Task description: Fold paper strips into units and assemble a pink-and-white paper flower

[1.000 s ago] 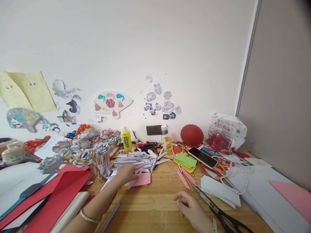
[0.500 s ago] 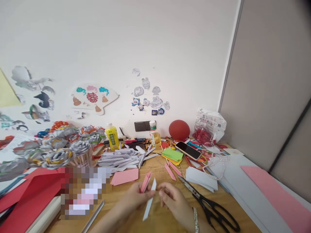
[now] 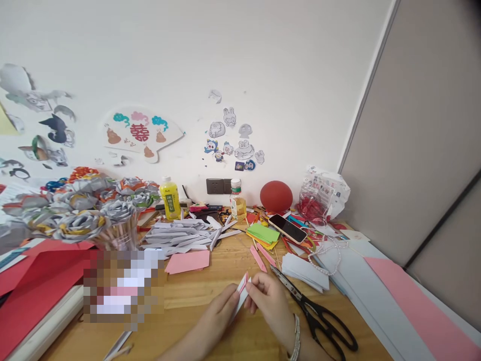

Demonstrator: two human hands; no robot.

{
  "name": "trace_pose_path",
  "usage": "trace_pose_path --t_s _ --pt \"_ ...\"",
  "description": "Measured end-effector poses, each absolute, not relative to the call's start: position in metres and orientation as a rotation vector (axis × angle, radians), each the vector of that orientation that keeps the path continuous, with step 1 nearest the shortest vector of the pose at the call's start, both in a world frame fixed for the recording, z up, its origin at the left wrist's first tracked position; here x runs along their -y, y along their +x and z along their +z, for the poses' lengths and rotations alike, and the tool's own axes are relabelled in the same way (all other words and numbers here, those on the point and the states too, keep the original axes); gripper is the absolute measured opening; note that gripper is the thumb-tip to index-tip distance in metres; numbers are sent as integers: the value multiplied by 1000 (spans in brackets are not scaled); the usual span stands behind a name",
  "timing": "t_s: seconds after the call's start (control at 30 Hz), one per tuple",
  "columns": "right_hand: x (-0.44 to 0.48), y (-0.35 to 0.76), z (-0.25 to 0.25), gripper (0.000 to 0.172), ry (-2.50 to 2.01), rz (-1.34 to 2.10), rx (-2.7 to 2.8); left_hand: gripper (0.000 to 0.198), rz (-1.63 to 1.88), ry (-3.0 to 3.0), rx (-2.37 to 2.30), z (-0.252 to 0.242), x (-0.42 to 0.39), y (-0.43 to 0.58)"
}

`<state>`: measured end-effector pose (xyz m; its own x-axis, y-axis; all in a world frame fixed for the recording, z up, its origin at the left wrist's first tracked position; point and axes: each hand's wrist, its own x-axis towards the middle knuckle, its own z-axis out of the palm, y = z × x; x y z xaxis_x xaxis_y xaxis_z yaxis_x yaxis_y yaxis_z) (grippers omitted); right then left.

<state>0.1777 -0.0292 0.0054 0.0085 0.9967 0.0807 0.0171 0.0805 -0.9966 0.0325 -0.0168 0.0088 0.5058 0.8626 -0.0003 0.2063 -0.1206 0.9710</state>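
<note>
Low in the middle of the head view, my left hand and my right hand meet over the wooden table. Both pinch the same small folded paper piece, pink on one side and white on the other, held a little above the wood. My right wrist wears a beaded bracelet. Black scissors lie just right of my right hand. A pink paper sheet lies flat ahead of my left hand.
Behind stand a pile of white folded strips, paper roses on sticks, a yellow bottle, a small bottle, a phone, green notes, a red ball. Red card lies left, white and pink sheets right.
My left hand came back from the strip pile with a pink and white piece. Both hands closed together on it and now hold it lower and nearer to me.
</note>
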Motion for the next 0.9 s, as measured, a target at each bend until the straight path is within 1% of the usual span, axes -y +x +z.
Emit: trace_pose_path --t_s 0.1,0.17,0.23,0.37,0.57,0.77,0.9 --pt "30 175 2 40 -1199 1081 1233 46 721 1694 -959 8 21 35" --pt "31 175 2 36 -1178 1079 1208 47 717 1671 -955 6 22 37" --pt "32 175 2 31 -1114 1091 1200 47 719 1588 -912 1 21 39" --pt "33 178 4 38 -990 1155 1304 46 648 1354 -752 -3 19 41" --pt "31 184 4 30 -1037 1063 1395 36 535 1046 -575 8 24 35" --pt "32 186 3 39 -954 1245 1330 33 526 1035 -456 9 25 31" --pt "32 189 -2 34 -934 1398 1177 39 488 1087 -418 11 27 31"
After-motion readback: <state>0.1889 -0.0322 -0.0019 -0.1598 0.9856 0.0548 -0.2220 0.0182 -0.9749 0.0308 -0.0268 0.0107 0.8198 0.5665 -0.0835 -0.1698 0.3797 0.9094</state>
